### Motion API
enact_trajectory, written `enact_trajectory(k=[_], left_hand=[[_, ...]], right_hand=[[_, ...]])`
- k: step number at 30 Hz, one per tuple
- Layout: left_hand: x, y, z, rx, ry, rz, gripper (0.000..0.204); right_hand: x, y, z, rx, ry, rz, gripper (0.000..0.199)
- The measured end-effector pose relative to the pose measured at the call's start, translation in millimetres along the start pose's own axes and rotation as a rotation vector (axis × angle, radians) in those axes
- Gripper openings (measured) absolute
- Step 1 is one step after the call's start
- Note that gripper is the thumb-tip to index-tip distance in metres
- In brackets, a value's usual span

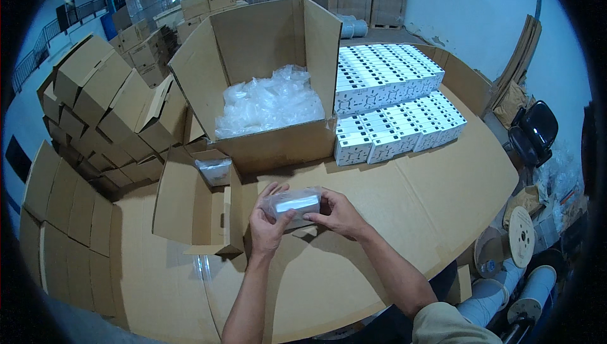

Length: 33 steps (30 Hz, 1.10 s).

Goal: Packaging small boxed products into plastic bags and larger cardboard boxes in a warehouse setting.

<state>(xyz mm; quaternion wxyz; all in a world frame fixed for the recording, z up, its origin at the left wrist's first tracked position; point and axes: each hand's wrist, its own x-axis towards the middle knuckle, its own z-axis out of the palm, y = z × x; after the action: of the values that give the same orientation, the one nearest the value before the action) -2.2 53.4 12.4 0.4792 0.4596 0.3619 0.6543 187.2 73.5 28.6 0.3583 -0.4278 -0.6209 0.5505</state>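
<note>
Two hands are meeting over the middle of the near part of the cardboard-covered table [392,217], both gripping one small white box in a clear plastic bag [296,203]. The left hand [267,225] is clasping the bagged box from the left end, thumb over the top and fingers curling beneath. The right hand [338,213] is pinching its right end, fingers lying along the top edge. The bagged box is being held just above the table surface, level, its long side running left to right.

Just beyond the hands, a large open carton [265,78] is standing toward the far edge, holding a heap of clear plastic bags [269,102]. Touching its right side, stacks of small white boxes [395,100] are sitting in neat rows toward the table's far right corner. At the left edge, a smaller open carton [190,208] is standing with one bagged item [215,170] lying inside. Piles of closed brown cartons [95,110] are filling the floor to the left of the table.
</note>
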Motion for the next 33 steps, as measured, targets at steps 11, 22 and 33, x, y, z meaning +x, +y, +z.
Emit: enact_trajectory(k=[11,22,33], left_hand=[[2.7,5.9,-23.7,0.22,-0.201,-0.18,0.019],[-7.5,15.5,-1.0,0.197,0.076,-0.179,0.01],[-6.0,-11.4,-0.5,0.08,0.2,-0.129,0.024]], right_hand=[[-0.3,0.4,-17.7,0.058,-0.045,-0.154,0.019],[2.8,12.1,-12.5,0.091,0.12,-0.094,0.01],[3.3,0.7,-4.0,0.332,0.27,-0.258,0.016]])
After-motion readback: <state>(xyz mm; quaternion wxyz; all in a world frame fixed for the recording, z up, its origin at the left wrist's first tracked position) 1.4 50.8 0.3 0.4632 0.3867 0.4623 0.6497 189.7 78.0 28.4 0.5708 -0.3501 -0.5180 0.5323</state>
